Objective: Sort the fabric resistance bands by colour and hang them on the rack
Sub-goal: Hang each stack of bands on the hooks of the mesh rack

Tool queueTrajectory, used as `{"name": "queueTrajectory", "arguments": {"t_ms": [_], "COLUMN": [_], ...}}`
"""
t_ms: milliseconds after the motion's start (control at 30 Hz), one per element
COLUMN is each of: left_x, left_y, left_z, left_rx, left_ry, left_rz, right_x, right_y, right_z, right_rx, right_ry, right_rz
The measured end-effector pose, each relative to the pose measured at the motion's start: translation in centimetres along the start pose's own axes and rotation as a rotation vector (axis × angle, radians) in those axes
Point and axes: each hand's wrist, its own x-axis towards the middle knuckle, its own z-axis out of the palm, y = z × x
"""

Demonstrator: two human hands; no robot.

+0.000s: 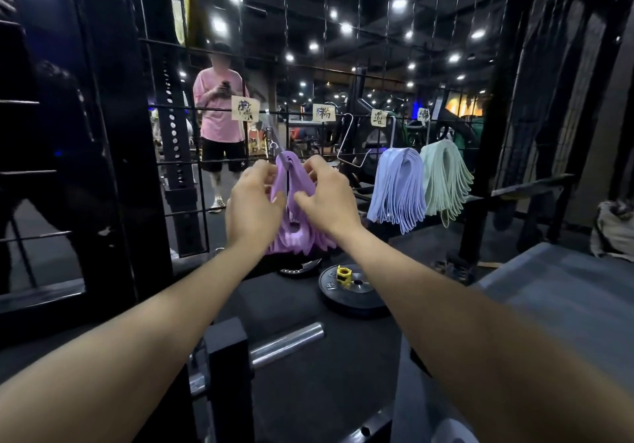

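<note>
- Left hand (pixel 252 202): raised in front of the wire rack (pixel 240 106), fingers curled round the left side of the purple bands (pixel 295 181); its grip is closed on them.
- Right hand (pixel 326 195): level with the left, fingertips pinching the right side of the same purple bands near their top.
- Purple bands: a thick bunch draped over a metal hook (pixel 279 152) on the rack, loops hanging down between and below both hands.
- Lavender-blue bands (pixel 398 185): a bunch hung over a hook to the right of the purple one, well apart from the hands.
- Pale green bands (pixel 446 175): a bunch hung just beside the lavender-blue one, on its right, the two bunches touching.
- Empty wire hook (pixel 346 140): between the purple and lavender-blue bunches.
- Paper labels (pixel 244 108): several fixed along the rack above the hooks, writing too blurred to read.
- Weight plate (pixel 353 288): black, lying flat below the rack, with a yellow collar (pixel 344 275) on it.
- Steel bar end (pixel 288 343): below the forearms.
- Person in a pink shirt (pixel 219 109): standing beyond the rack, both hands held at the chest.
</note>
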Motion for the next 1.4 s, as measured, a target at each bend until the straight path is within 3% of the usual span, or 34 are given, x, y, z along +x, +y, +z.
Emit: {"name": "queueTrajectory", "arguments": {"t_ms": [67,233,433,567,733,1000,1400], "left_x": [-0.1,-0.9,-1.8,-2.4,-2.9,-6.0,-18.9], "left_y": [0.3,-0.9,-0.4,0.3,2.5,8.0,20.8], "left_z": [-0.1,-0.2,-0.6,-0.7,-0.7,4.8,19.4], "left_rx": [-0.021,0.049,0.062,0.034,0.080,-0.004,-0.280], "left_ry": [0.000,-0.069,-0.168,-0.058,0.030,-0.258,-0.752], "left_rz": [0.011,0.021,0.068,0.055,0.196,0.242,0.289], "right_x": [-0.1,-0.5,-1.0,-1.8,-2.9,-6.7,-19.8], "right_y": [0.1,0.3,0.6,1.0,2.3,5.6,17.2], "right_z": [-0.1,0.7,0.4,-0.7,-2.6,-10.4,-25.2], "right_rx": [0.092,0.153,0.175,0.144,0.048,-0.123,-0.504], "right_ry": [0.028,-0.163,-0.205,-0.242,-0.191,-0.110,0.014], "right_rz": [0.018,0.031,0.053,0.055,0.117,0.210,0.593]}}
